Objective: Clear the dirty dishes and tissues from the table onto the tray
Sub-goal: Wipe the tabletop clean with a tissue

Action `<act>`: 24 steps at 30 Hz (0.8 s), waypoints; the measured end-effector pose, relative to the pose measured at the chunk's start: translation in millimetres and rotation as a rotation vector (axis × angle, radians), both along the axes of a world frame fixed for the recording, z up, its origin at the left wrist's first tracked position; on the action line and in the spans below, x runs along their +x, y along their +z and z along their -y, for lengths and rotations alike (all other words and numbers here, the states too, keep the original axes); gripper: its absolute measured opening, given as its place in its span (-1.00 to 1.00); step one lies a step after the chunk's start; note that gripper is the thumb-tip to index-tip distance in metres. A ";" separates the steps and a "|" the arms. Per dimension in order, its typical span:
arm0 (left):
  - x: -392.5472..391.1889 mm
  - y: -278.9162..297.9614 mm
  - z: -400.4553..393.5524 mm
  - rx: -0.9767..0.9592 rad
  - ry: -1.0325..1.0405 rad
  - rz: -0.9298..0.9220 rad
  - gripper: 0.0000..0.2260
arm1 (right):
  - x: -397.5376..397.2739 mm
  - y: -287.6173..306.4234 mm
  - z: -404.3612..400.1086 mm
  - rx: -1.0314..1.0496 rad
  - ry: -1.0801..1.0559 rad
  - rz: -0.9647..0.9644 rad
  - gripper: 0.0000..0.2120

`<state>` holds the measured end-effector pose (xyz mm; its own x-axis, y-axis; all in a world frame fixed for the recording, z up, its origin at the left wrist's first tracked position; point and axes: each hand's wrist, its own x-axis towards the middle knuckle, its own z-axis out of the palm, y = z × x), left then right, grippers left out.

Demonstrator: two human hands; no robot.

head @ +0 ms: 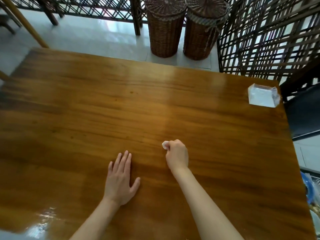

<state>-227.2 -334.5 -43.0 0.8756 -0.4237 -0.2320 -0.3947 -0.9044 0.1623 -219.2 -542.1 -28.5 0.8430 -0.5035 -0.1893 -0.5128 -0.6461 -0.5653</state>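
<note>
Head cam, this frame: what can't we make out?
- Small white wad in the right hand: mostly hidden by curled fingers; tissue or not is unclear.
- Tray: none visible in the head view.
- Blue items at right: cut off by the frame edge.
- Clear plastic-wrapped white pack on the brown wooden table: contents blurred.
- Left hand: lies flat, nothing held.

A small white tissue [165, 145], crumpled into a wad, lies at the near-centre of the glossy wooden table [86, 110], pinched by the curled fingers of the right hand [177, 155]; only its left end shows beyond the knuckles, low against the tabletop. A clear plastic tissue pack [263, 95] with white contents sits at the table's far right corner, just inside the edge, well apart from the wad.
</note>
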 end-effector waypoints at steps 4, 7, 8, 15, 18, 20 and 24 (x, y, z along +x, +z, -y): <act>1.6 3.2 -1.3 -0.012 -0.011 0.018 -0.30 | -21.5 -5.0 -33.2 0.012 0.151 0.015 -0.77; 1.7 6.3 -1.1 -0.014 -0.019 0.019 -0.31 | -36.1 -2.3 -43.1 -0.029 0.322 0.009 -0.73; 1.5 6.3 -1.1 -0.014 -0.020 0.019 -0.31 | -34.8 -0.2 -36.5 -0.044 0.326 -0.007 -0.72; 3.2 -0.2 -3.0 -0.025 -0.018 0.044 -0.32 | -37.9 0.9 -46.6 -0.050 0.164 0.016 -0.69; 1.8 -0.9 -4.0 -0.023 -0.009 0.039 -0.32 | -45.9 1.3 -50.2 -0.043 0.291 0.046 -0.72; 1.7 -1.9 -4.0 -0.036 -0.004 0.037 -0.32 | -34.5 -0.9 -24.7 -0.076 0.146 0.054 -0.72; 4.6 -7.5 -5.1 -0.068 -0.001 0.075 -0.34 | -19.2 -2.6 -6.1 -0.109 -0.016 0.080 -0.73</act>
<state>-222.7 -329.4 -50.5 0.8891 -0.4367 -0.1369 -0.4084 -0.8921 0.1933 -238.5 -536.0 -31.2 0.8451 -0.5306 -0.0654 -0.4795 -0.6981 -0.5317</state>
